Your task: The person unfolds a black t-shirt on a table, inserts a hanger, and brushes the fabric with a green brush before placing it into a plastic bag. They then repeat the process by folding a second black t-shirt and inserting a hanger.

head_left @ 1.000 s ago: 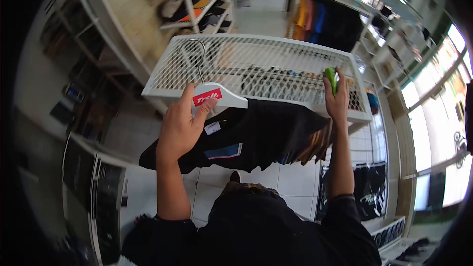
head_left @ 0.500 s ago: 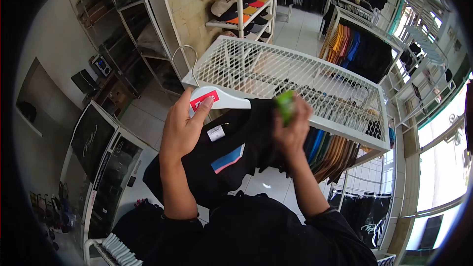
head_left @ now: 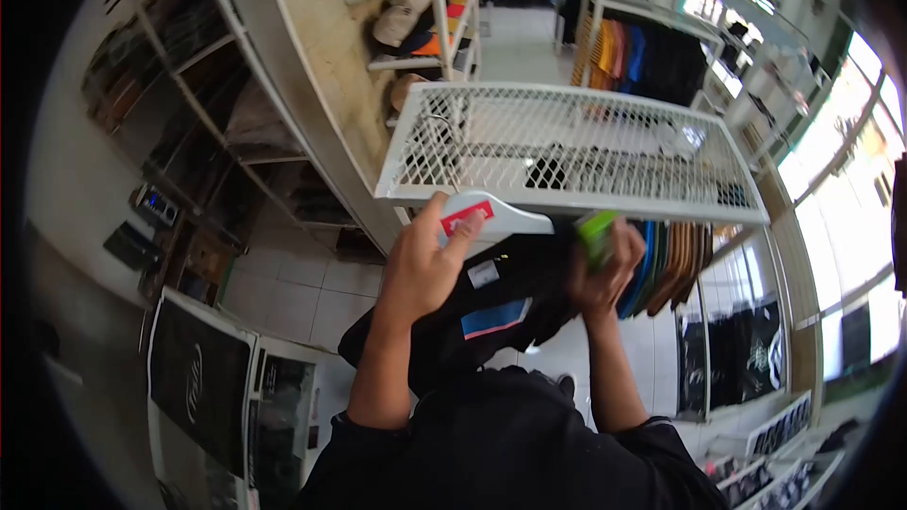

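My left hand (head_left: pixel 423 269) is closed around the neck of a white clothes hanger (head_left: pixel 518 220), its thumb pressed on the red label. A black garment (head_left: pixel 430 345) hangs from this hanger, with a white tag and a blue, white and pink patch showing. Just right of the hanger's arm, my right hand (head_left: pixel 609 269) grips a small bright green object (head_left: pixel 596 229), blurred by motion; I cannot tell its kind. The green object overlaps the garment's dark shoulder area in this view.
A white mesh-topped rack (head_left: pixel 576 198) stands directly in front, with coloured garments (head_left: pixel 675 264) hanging beneath its right half. Caps (head_left: pixel 402 24) sit on shelves behind it. At the lower left is a dark-panelled case (head_left: pixel 198 378); windows (head_left: pixel 841 151) line the right.
My view has turned, so the rack looks more level. Both hands, the hanger and the garment appear farther right and slightly lower. Each hand keeps its hold.
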`<state>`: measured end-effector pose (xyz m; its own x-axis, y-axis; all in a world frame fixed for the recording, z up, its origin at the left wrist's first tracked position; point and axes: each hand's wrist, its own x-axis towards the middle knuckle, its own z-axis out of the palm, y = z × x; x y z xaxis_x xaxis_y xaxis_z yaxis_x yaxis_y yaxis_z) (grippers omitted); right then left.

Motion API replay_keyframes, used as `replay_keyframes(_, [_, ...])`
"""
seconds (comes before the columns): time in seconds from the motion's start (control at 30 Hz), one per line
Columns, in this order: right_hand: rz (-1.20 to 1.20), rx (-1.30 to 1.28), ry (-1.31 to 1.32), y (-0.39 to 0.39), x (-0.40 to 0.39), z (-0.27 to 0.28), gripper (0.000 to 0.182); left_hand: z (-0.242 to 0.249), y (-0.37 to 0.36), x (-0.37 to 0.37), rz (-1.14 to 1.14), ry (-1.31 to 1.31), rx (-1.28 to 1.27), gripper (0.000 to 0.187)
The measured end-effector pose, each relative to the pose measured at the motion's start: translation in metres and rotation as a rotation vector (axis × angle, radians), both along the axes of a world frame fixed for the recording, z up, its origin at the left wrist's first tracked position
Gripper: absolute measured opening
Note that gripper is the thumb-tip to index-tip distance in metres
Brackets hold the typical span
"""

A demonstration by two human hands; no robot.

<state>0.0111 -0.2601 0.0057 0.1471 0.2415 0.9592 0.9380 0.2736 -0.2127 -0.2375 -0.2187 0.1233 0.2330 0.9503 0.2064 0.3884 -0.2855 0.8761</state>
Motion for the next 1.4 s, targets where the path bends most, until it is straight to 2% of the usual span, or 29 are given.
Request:
replay_keyframes(0.03, [-0.141, -0.034, 0.134, -0.002, 0.011, -0.018, 0.065, -0.001, 0.006, -0.007, -0.062, -0.022, 0.012, 0.040])
replay_keyframes(0.07, [-0.274, -0.183, 0.395, -0.011, 0.019, -0.031, 0.059, -0.006, 0.012, -0.011, -0.098, -0.072, 0.004, 0.039])
replay_keyframes(0.13, [-0.535, -0.323, 0.548, -0.033, 0.061, -0.090, 0.057, -0.015, 0.025, -0.017, -0.177, -0.026, -0.099, 0.039])
replay_keyframes(0.17, [-0.591, -0.318, 0.559, -0.052, 0.056, -0.090, 0.057, -0.023, 0.028, -0.016, -0.198, -0.052, -0.096, 0.039])
replay_keyframes(0.23, [-0.596, -0.101, 0.631, -0.084, 0.038, -0.068, 0.057, -0.036, 0.031, -0.005, -0.241, -0.099, -0.098, 0.039])
replay_keyframes(0.27, [-0.583, -0.067, 0.588, -0.092, 0.020, -0.054, 0.054, -0.038, 0.030, 0.001, -0.292, -0.091, -0.120, 0.039])
replay_keyframes(0.33, [-0.398, -0.075, 0.613, -0.101, -0.011, -0.039, 0.057, -0.039, 0.029, 0.019, -0.386, -0.093, -0.186, 0.039])
replay_keyframes(0.4, [-0.395, -0.192, 0.240, -0.109, -0.034, -0.020, 0.068, -0.044, 0.022, 0.040, -0.472, -0.118, -0.197, 0.039])
replay_keyframes(0.47, [-0.343, -0.242, 0.203, -0.116, -0.039, -0.016, 0.071, -0.046, 0.012, 0.055, -0.564, -0.118, -0.258, 0.039])
replay_keyframes(0.53, [-0.562, -0.153, 0.098, -0.132, -0.006, -0.033, 0.071, -0.049, 0.009, 0.064, -0.628, -0.105, -0.273, 0.037])
replay_keyframes(0.67, [-0.983, -0.122, 0.770, -0.189, 0.056, -0.079, 0.055, -0.065, 0.012, 0.077, -0.657, -0.130, -0.190, 0.032])
replay_keyframes(0.7, [-1.051, -0.036, 0.710, -0.201, 0.056, -0.078, 0.056, -0.066, 0.010, 0.079, -0.661, -0.129, -0.201, 0.032])
replay_keyframes(0.73, [-1.041, 0.023, 0.549, -0.207, 0.051, -0.068, 0.057, -0.066, 0.006, 0.084, -0.656, -0.136, -0.207, 0.032])
replay_keyframes(0.8, [-0.917, 0.041, 0.528, -0.201, 0.027, -0.050, 0.059, -0.066, -0.007, 0.094, -0.680, -0.128, -0.223, 0.033])
replay_keyframes(0.93, [-0.557, -0.211, 0.275, -0.184, -0.021, -0.028, 0.068, -0.075, -0.029, 0.117, -0.764, -0.080, -0.188, 0.033])
replay_keyframes(0.97, [-0.547, -0.295, 0.258, -0.187, -0.019, -0.035, 0.074, -0.079, -0.033, 0.121, -0.805, -0.105, -0.172, 0.031])
replay_keyframes(1.0, [-0.680, -0.260, 0.126, -0.192, -0.001, -0.047, 0.072, -0.083, -0.035, 0.123, -0.844, -0.130, -0.156, 0.028])
replay_keyframes(1.07, [-0.955, -0.100, 0.201, -0.214, 0.038, -0.074, 0.063, -0.085, -0.035, 0.124, -0.854, -0.140, -0.213, 0.028])
replay_keyframes(1.13, [-1.136, -0.213, 0.941, -0.242, 0.066, -0.100, 0.056, -0.092, -0.031, 0.124, -0.823, -0.164, -0.254, 0.028])
replay_keyframes(1.2, [-1.161, -0.053, 0.821, -0.259, 0.061, -0.094, 0.055, -0.095, -0.031, 0.123, -0.813, -0.170, -0.242, 0.029])
replay_keyframes(1.23, [-1.136, -0.026, 0.650, -0.261, 0.055, -0.083, 0.056, -0.094, -0.033, 0.123, -0.789, -0.138, -0.232, 0.032])
replay_keyframes(1.27, [-1.133, -0.031, 0.653, -0.257, 0.045, -0.076, 0.056, -0.094, -0.035, 0.121, -0.767, -0.100, -0.225, 0.035])
replay_keyframes(1.33, [-0.829, -0.014, 0.611, -0.234, 0.013, -0.056, 0.060, -0.093, -0.041, 0.124, -0.788, -0.096, -0.250, 0.034])
replay_keyframes(1.4, [-0.694, -0.192, 0.279, -0.216, -0.010, -0.035, 0.065, -0.090, -0.048, 0.127, -0.810, -0.106, -0.269, 0.033])
